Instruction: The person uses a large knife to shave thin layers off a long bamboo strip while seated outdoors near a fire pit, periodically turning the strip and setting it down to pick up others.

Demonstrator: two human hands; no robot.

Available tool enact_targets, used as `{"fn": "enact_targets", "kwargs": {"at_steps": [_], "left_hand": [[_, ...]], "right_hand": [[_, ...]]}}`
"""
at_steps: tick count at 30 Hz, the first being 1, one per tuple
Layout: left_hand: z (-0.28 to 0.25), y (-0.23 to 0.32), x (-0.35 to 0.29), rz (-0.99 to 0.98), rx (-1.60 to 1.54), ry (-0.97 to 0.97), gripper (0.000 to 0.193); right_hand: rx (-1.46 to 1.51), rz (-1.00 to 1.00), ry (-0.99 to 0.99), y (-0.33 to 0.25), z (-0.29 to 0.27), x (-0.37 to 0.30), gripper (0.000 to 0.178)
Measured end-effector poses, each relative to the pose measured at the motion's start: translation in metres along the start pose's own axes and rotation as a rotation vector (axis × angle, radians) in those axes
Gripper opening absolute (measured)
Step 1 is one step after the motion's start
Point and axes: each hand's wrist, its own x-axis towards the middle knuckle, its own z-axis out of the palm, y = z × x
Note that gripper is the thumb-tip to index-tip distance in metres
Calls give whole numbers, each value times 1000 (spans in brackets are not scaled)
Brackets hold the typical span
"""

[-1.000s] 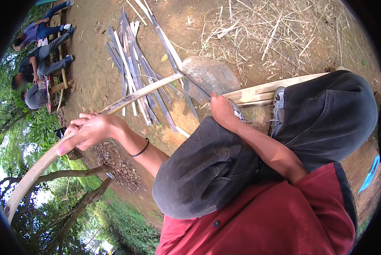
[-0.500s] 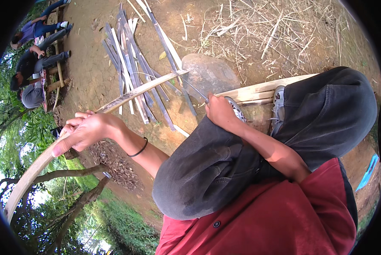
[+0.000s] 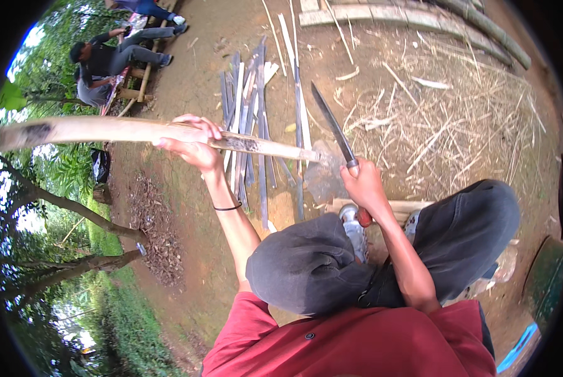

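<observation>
My left hand (image 3: 196, 143) is closed round a long, pale split bamboo strip (image 3: 86, 131) with dark blotches. The strip runs from the far left across to the middle, its narrow end over a stone (image 3: 319, 183). In my right hand (image 3: 364, 187) is a machete (image 3: 335, 125), gripped by its reddish-brown handle. Its blade points up and away, slightly left, just right of the strip's end and apart from it.
Dark and pale strips (image 3: 248, 119) lie piled on the dirt beyond my left hand. Shavings (image 3: 441, 132) cover the ground at right. Bamboo poles (image 3: 413, 19) lie at the far edge. Two people (image 3: 105, 60) sit at the upper left. A split bamboo piece (image 3: 394, 205) lies by my shoes.
The machete has come up from near the stone, its blade now pointing away from me. The strip has swung level, with my left hand farther forward. The whole view has shifted.
</observation>
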Motion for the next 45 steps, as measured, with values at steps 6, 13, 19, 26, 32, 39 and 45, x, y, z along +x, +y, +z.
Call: {"fn": "enact_targets", "kwargs": {"at_steps": [6,13,19,26,32,39,45], "left_hand": [[20,24,33,-231,-65,-60,90],[77,41,38,-382,-203,-406,92],[109,50,22,-575,-198,-786,89],[84,32,3,-801,-269,-1086,84],[47,-12,-23,-863,-287,-624,81],[-30,-100,-147,-1123,-291,-185,77],[27,-90,-155,-1323,-1312,-732,108]], "right_hand": [[48,-351,190,-93,-59,7,26],[241,-479,45,-209,-99,8,45],[321,-526,-1,-225,-105,24,48],[528,-532,-32,-198,-73,24,24],[580,-626,83,-202,-26,30,25],[355,-820,299,-221,-9,29,35],[331,-833,347,-234,-27,15,28]]}}
